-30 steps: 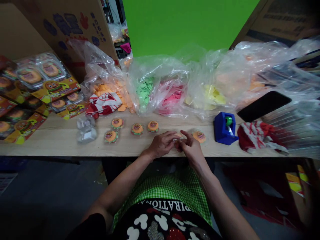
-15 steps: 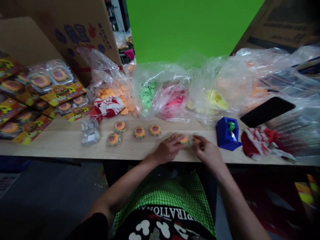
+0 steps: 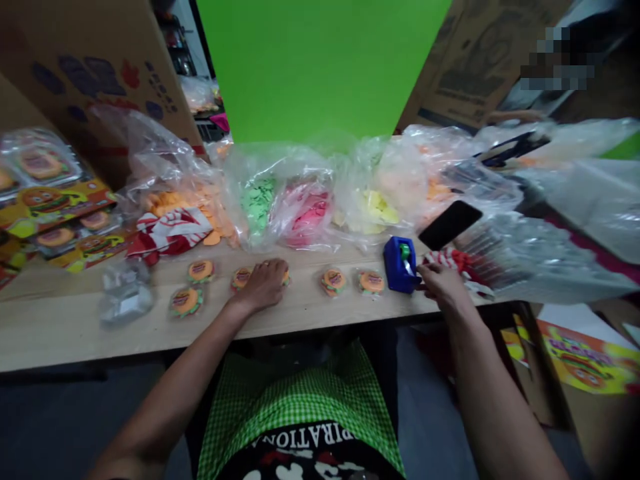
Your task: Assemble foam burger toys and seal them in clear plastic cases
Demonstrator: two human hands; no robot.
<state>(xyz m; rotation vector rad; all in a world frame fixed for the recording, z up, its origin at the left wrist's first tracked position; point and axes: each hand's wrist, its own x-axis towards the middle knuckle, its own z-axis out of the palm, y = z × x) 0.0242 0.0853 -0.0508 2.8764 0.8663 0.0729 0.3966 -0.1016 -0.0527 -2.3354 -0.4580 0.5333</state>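
My left hand (image 3: 269, 285) is closed over a burger-shaped piece in clear packaging (image 3: 286, 277), whose edge shows at its right side. Touching or very near that hand on its left is another burger piece (image 3: 241, 278). My right hand (image 3: 444, 285) reaches to the blue tape dispenser (image 3: 399, 270), fingertips pinched at its front lip, where the tape ends; the strip between them is hard to see. Two wrapped burger pieces, one (image 3: 333, 281) beside the other (image 3: 371, 281), lie between my hands. Two more, one (image 3: 201, 270) behind the other (image 3: 186, 301), sit farther left.
Clear empty shells (image 3: 125, 297) stand at left near stacked burger packs (image 3: 45, 200). Bags of orange, green (image 3: 259, 203), pink (image 3: 307, 210) and yellow pieces line the back. A black phone (image 3: 450, 225), a red-white cloth (image 3: 170, 231) and clear trays (image 3: 515, 257) lie about.
The view has swung right. Both hands have left the two burger pieces they held, which now lie on the table. My left hand went left onto another piece, my right hand to the tape dispenser.
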